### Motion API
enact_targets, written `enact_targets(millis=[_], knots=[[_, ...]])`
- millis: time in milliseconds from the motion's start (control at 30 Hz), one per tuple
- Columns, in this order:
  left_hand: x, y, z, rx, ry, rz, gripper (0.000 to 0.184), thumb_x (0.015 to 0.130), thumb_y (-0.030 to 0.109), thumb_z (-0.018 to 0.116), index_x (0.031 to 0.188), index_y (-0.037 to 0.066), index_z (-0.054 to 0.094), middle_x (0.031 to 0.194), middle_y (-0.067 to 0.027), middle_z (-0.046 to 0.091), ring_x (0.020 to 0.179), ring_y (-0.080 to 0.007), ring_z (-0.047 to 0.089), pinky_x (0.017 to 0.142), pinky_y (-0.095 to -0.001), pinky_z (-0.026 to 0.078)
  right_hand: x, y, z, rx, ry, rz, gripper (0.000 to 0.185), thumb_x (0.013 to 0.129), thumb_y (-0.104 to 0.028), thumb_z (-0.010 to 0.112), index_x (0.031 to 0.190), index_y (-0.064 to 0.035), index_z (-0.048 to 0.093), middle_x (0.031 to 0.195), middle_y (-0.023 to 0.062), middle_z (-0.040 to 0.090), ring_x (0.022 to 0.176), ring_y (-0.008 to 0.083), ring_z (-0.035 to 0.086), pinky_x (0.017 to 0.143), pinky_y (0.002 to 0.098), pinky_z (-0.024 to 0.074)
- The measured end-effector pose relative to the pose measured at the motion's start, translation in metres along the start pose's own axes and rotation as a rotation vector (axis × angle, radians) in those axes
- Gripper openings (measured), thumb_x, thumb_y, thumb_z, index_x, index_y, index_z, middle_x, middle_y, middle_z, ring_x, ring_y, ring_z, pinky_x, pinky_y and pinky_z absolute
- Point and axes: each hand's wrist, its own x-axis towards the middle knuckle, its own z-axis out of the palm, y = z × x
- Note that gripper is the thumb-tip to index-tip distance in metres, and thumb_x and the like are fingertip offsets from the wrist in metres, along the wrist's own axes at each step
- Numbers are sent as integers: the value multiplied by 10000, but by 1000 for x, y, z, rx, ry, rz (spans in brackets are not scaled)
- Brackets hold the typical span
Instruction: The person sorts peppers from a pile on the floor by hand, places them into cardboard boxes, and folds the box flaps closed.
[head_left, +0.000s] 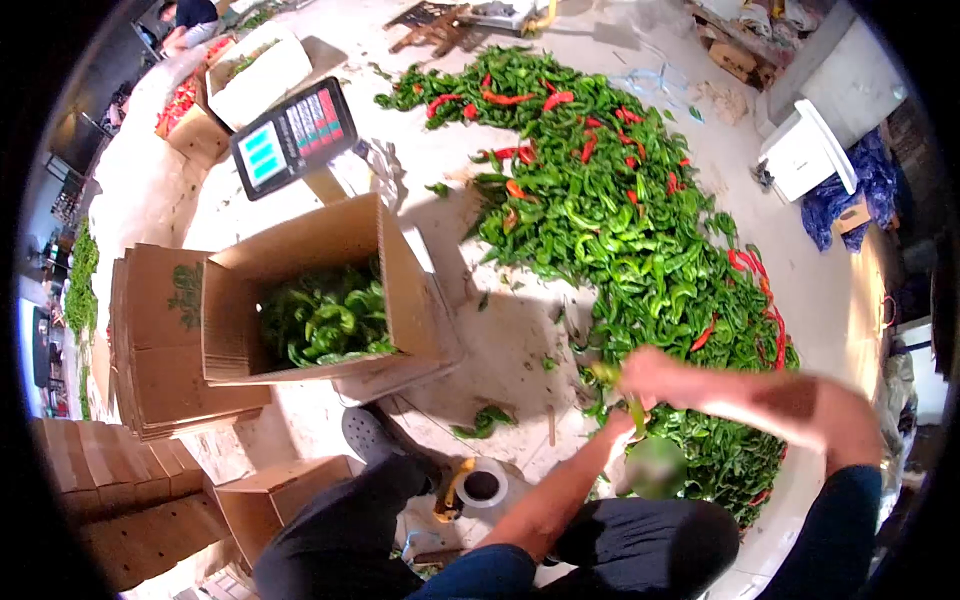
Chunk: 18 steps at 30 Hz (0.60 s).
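A long heap of green peppers (640, 235), with scattered red ones among them, spreads over the floor. At its near edge my right hand (652, 376) is closed and smeared by motion. A yellowish-green pepper (604, 373) sticks out of its fingers. Just below, my left hand (622, 424) is closed around a light green pepper (637, 412), its fingers partly hidden by the right hand. A blurred greenish shape (655, 467) under the hands is too smeared to name. To the left, an open cardboard box (405, 285) holds green peppers (330, 320) and rests on a scale platform (430, 365).
The scale's display (293, 138) stands behind the box. Flattened cartons (165, 340) lean at its left. Near my feet are an empty carton (275, 495) and a roll of tape (482, 487). A white plastic container (808, 155) lies at the right. A person (190, 22) sits far back left.
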Motion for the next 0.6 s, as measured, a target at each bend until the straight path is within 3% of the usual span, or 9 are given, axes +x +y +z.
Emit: enact_targets(millis=[33, 167, 200, 267, 367, 433, 533, 567, 600], knots=[[-2, -1, 1, 6, -3, -10, 387, 900, 97, 730, 1221, -28, 554, 1172, -159, 648, 1132, -294, 620, 1007, -520, 510, -24, -95, -32, -126, 106, 36, 495, 920, -463, 706, 954, 31, 712, 870, 151, 683, 733, 215, 656, 649, 361, 557], [16, -19, -6, 55, -75, -61, 506, 892, 145, 762, 1297, -52, 531, 1233, -163, 633, 1161, -292, 597, 1021, -504, 497, -3, -399, -175, 269, 300, -827, 613, 958, -535, 613, 1183, 35, 616, 1093, 161, 626, 885, 263, 617, 856, 429, 551], [-2, -11, 2, 21, -79, -25, 520, 896, 153, 760, 1310, -57, 525, 1244, -167, 632, 1158, -289, 599, 1025, -492, 496, -67, -427, -181, 538, 242, -1063, 630, 936, -519, 660, 1232, 31, 577, 1088, 192, 603, 942, 256, 598, 815, 377, 559], [-8, -11, -3, 27, -65, -20, 534, 907, 172, 747, 1356, -1, 516, 1313, -159, 619, 1184, -277, 587, 1048, -466, 468, -91, -459, -181, 335, 757, -1120, 590, 883, -511, 732, 1179, -5, 669, 1015, 181, 676, 713, 181, 663, 497, 277, 528], [9, -11, -9, 82, -89, -39, 634, 910, 166, 741, 1459, 44, 449, 1335, -160, 612, 1196, -277, 583, 1054, -454, 459, -87, -389, -187, -257, 565, -1021, 481, 897, -471, 717, 943, 5, 676, 802, 96, 662, 691, 149, 620, 616, 300, 513], [10, -10, -5, 74, -73, -16, 661, 908, 153, 740, 1473, 11, 429, 1336, -172, 607, 1194, -287, 590, 1050, -449, 469, -85, -300, -158, -242, 501, -974, 367, 917, -377, 705, 874, -13, 673, 758, 50, 659, 680, 143, 601, 621, 336, 494], [10, -16, -12, 237, -6, -73, 583, 894, 247, 778, 1358, -25, 552, 1212, -189, 651, 1050, -280, 632, 902, -385, 530, -71, -152, -113, -180, 443, -600, 653, 902, -388, 712, 1404, 0, 555, 1257, 217, 669, 1137, 288, 673, 1011, 387, 511], [34, -38, -46, 232, -417, 38, 544, 941, 282, 714, 1356, -20, 535, 1276, -156, 627, 1200, -280, 592, 977, -446, 507, -65, -107, -103, -152, 447, -431, 642, 906, -286, 746, 1434, 2, 523, 1285, 203, 651, 1114, 245, 659, 980, 374, 519], [13, -35, -44, -39, -387, 30, 584, 942, 389, 693, 1383, 35, 546, 1295, -105, 636, 1145, -255, 608, 934, -422, 496, -44, -47, -94, -3, 448, -318, 690, 909, -238, 744, 1484, 8, 452, 1324, 209, 628, 1144, 248, 647, 968, 381, 527]])
